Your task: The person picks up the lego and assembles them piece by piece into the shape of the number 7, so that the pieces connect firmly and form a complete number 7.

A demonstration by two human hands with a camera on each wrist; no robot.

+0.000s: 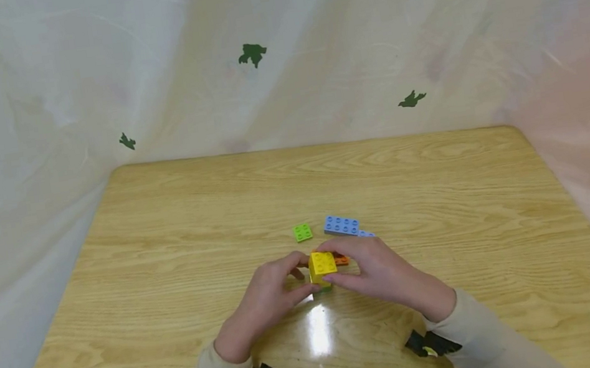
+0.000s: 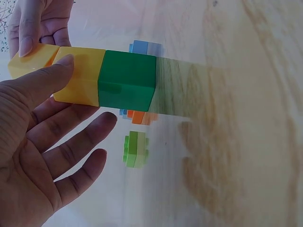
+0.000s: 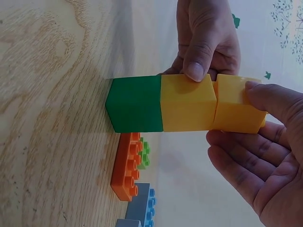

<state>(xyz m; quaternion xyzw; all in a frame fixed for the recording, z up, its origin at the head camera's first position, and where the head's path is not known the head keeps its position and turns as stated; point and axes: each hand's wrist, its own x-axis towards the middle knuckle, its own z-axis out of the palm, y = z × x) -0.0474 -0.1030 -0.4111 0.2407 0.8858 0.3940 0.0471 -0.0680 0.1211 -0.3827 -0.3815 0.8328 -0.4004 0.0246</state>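
Observation:
A short tower stands on the table between both hands: a green block [image 3: 137, 104] at the bottom, a yellow block [image 3: 187, 104] in the middle and a second yellow block [image 3: 239, 101] on top. My left hand [image 1: 270, 288] pinches the middle yellow block, thumb on its near face and the lower fingers spread loose. With thumb and fingers, my right hand [image 1: 377, 267] grips the top yellow block. That block sits slightly tilted, with a thin gap showing between it and the one below. In the head view the green block [image 1: 322, 289] is mostly hidden under the yellow.
Behind the tower lies a flat lime-green brick [image 1: 302, 232]. A long blue brick [image 1: 342, 225] is to its right, beside a lighter blue brick [image 1: 367, 234] partly covered by my right hand. An orange brick [image 3: 124, 165] lies close by the tower. Draped cloth [image 1: 314, 80] hangs behind the table.

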